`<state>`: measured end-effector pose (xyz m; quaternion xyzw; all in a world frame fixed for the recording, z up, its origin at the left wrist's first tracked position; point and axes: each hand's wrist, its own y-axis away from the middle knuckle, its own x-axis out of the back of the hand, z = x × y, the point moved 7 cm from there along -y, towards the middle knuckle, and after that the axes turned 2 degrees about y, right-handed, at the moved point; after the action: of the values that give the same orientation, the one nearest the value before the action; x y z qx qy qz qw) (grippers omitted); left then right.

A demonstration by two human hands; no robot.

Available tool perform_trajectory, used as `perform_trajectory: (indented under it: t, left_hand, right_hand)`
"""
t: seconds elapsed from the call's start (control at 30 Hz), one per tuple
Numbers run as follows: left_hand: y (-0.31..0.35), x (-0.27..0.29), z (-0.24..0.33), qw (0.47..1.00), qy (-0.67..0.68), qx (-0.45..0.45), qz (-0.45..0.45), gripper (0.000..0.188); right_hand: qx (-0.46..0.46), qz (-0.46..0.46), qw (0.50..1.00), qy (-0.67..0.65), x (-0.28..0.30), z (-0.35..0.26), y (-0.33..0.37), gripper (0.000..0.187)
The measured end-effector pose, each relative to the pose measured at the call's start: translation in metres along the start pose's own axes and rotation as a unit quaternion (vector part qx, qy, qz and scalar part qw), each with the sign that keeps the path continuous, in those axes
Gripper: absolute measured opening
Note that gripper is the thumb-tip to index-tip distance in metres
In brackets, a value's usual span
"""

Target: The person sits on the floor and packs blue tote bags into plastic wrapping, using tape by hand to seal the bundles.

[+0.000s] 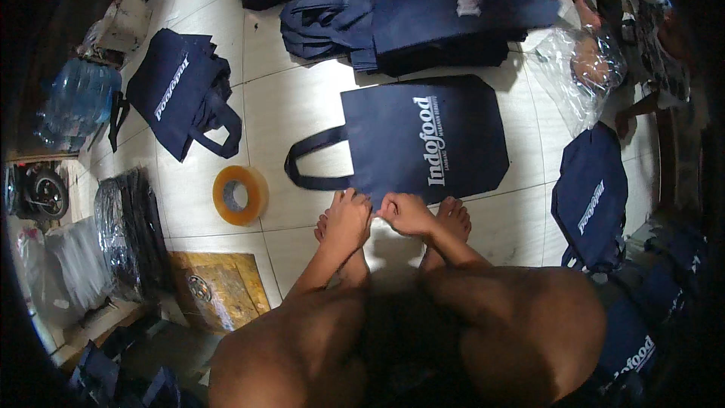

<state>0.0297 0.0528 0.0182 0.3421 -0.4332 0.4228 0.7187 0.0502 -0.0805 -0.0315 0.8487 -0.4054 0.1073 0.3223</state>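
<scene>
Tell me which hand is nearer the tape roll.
Left. The left hand is at the near edge of the centre navy bag, right of the tape roll; the right hand is at that same edge, farther right from the roll.

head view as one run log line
left hand, right hand: curled at near corner of navy bag | tape roll: left of bag | bag stack: beyond

The white tiled floor (521,215) shines brightly in places.
</scene>
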Motion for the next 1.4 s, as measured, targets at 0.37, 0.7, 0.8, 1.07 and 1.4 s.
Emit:
perform_trajectory:
  t: [0.37,0.7,0.8,1.07,1.4]
  left_hand:
    - [0.015,-0.003,0.005,0.998,-0.018,0.045,-0.051,0.024]
    - [0.016,0.009,0.011,0.997,0.072,0.014,0.015,0.025]
    - [0.011,0.016,0.012,0.998,0.062,0.023,0.020,0.023]
    - [0.017,0.006,-0.004,0.996,0.042,0.075,0.014,0.022]
    - [-0.003,-0.008,0.007,0.994,-0.020,0.108,-0.018,0.029]
  right_hand:
    - [0.012,-0.052,0.992,-0.113,-0.010,0.012,0.017,0.033]
    - [0.033,-0.012,0.987,-0.158,-0.002,0.010,0.021,0.021]
    - [0.056,0.040,0.990,-0.123,-0.004,0.017,0.021,0.018]
    - [0.038,0.002,0.989,-0.141,-0.023,0.025,0.009,0.016]
    - [0.112,0.122,0.984,0.071,-0.031,0.026,0.002,0.016]
